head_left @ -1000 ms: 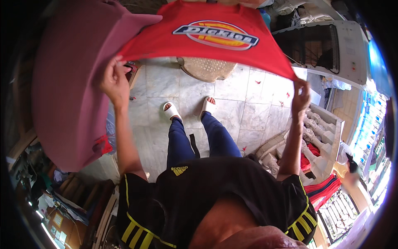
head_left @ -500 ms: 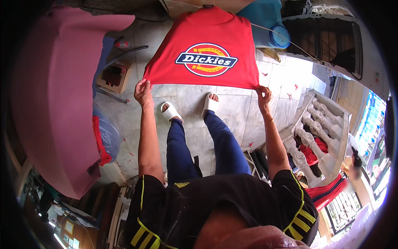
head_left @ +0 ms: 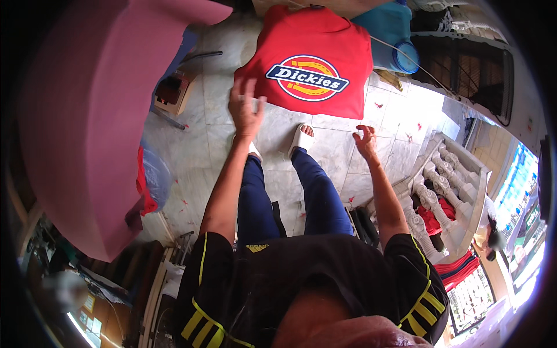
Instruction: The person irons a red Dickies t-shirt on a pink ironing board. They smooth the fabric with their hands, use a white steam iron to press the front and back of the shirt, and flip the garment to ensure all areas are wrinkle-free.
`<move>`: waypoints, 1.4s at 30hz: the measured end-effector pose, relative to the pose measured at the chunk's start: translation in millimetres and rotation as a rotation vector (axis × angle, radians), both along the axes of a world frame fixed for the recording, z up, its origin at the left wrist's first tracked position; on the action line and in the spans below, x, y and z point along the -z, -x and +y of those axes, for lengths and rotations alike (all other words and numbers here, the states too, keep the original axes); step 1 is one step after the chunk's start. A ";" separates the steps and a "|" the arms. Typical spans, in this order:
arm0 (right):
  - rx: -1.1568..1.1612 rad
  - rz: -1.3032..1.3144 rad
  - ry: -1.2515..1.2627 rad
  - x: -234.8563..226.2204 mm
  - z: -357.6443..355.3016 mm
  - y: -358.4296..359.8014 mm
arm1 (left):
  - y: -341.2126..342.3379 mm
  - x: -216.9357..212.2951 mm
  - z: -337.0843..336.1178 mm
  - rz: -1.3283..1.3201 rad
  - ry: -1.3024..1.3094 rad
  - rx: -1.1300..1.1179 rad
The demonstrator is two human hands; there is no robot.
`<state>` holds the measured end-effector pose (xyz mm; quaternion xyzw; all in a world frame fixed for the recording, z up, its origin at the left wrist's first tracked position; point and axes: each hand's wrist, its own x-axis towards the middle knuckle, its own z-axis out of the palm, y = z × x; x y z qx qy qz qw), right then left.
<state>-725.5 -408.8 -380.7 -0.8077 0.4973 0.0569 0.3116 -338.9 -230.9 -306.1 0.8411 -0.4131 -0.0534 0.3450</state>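
Cloth [head_left: 310, 64], red — ahead of both hands [head_left: 246, 111] [head_left: 366, 142]

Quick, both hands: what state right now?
Left hand: open, fingers spread, at the edge of the red shirt; whether it touches cannot be told.
Right hand: open, fingers loosely bent, holding nothing.

the left hand [head_left: 246, 112] is slightly blurred; whether the shirt [head_left: 319, 35] is touched by it cannot be told. the left slipper [head_left: 255, 151] is mostly hidden by the forearm [head_left: 226, 185]. the pink sheet [head_left: 87, 127] and blue jug [head_left: 377, 32] are cut off by the upper edge. a red cloth [head_left: 428, 223] is partly covered by balusters [head_left: 429, 198].
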 end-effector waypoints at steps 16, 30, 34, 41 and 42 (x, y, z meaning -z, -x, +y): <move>-1.067 -1.057 -1.904 -438.6 126.6 -325.4 | 138.0 52.0 219.7 0.400 -0.511 -0.175; -1.459 -1.242 -1.816 -557.7 431.8 -458.1 | 142.3 67.1 476.3 0.921 -0.321 -0.796; -1.746 -0.991 -1.640 -571.1 466.3 -524.5 | 104.8 89.7 528.3 0.847 -0.235 -0.959; -1.440 -0.884 -1.159 -463.9 473.5 -617.8 | -22.0 117.0 635.7 0.483 0.070 -1.532; -1.419 -0.831 -0.948 -453.7 477.4 -622.6 | -47.4 121.8 649.2 0.408 0.106 -1.569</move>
